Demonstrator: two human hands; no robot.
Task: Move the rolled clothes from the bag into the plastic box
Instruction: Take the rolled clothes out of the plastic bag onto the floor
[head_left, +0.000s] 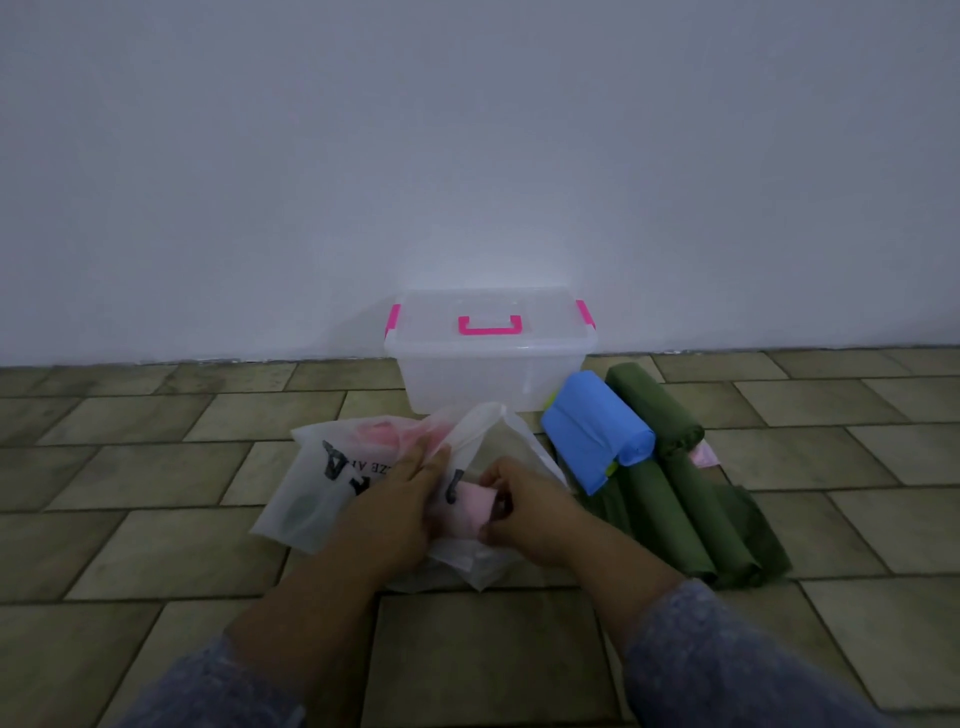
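One pale pink rolled cloth (470, 506) at the mouth of the translucent white plastic bag (311, 483) on the floor (156, 519), pinched by the right hand (524, 514), flat left hand (402, 499) pressing the bag just beside, clear pink-clasped plastic box (488, 369), lid on, straight ahead.

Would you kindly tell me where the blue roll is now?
Head view, right of centre: the blue roll lies by the front right corner of the plastic box, against the green rolls.
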